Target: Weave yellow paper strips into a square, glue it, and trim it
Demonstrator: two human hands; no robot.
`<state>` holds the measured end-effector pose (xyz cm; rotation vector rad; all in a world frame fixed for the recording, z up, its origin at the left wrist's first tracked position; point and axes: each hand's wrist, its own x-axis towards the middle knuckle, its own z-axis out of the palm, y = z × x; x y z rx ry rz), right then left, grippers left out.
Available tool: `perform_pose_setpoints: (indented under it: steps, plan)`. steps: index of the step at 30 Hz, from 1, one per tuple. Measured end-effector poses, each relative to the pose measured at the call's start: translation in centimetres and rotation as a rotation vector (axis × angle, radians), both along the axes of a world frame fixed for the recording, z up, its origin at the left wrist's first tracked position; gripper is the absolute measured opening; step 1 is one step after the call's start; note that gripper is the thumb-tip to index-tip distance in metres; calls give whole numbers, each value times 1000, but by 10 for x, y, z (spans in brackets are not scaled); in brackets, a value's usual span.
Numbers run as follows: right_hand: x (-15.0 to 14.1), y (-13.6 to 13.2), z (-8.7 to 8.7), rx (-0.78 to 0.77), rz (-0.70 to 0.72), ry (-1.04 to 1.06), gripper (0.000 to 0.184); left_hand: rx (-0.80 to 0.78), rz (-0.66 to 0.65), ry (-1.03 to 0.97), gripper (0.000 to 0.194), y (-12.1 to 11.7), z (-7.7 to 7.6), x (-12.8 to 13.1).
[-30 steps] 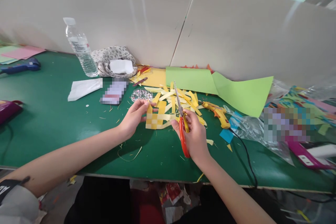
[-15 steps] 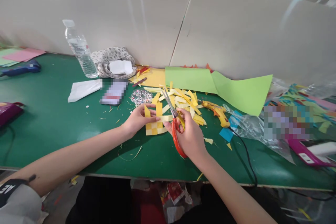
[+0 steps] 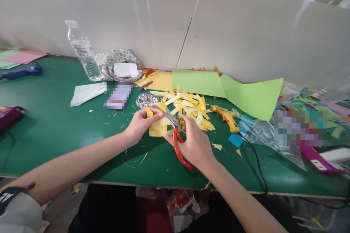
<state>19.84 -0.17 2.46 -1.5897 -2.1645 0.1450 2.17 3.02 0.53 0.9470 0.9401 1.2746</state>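
My left hand (image 3: 142, 123) pinches a small woven piece of yellow and cream paper strips (image 3: 158, 128), held just over the green table. Loose strip ends stick up from its top edge. Around the handles of red-handled scissors (image 3: 179, 145) my right hand (image 3: 195, 142) is closed. The scissor blades point up and left, across the strips beside my left fingertips. I cannot tell whether the blades are fully together. Behind both hands lies a heap of cut yellow and cream paper strips (image 3: 188, 105).
On the green table (image 3: 68, 123) stand a water bottle (image 3: 84, 56) and a patterned cloth (image 3: 119, 60) with a phone (image 3: 118, 95) before it. To the right lie a yellow glue gun (image 3: 225, 116) with a black cord, green paper (image 3: 251, 94) and plastic bags (image 3: 262, 138).
The scissors have moved left and tilted further left, their blades now across the upright strips. The right-hand strip ends look shorter. My left thumb has shifted up on the woven piece.
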Motion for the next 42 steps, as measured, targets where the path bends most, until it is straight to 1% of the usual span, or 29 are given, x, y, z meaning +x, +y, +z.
perform_pose_setpoints:
  steps: [8,16,27,32,38,42]
  plan:
    - [-1,-1,3,-47,14,13,59,1,-33,9,18,-1,0,-1]
    - [-1,-1,7,-100,-13,-3,54,-20,-59,21,20,-2,3,-2]
    - [3,0,3,-9,-6,24,42,-54,-47,60,23,-3,8,-2]
    - [3,-2,2,-19,-16,18,42,-31,-33,81,23,-4,9,-3]
    - [4,-2,5,-58,14,33,45,-12,-123,128,21,-8,5,-1]
    - [5,-1,5,-42,-7,52,39,-19,-125,164,23,-10,4,1]
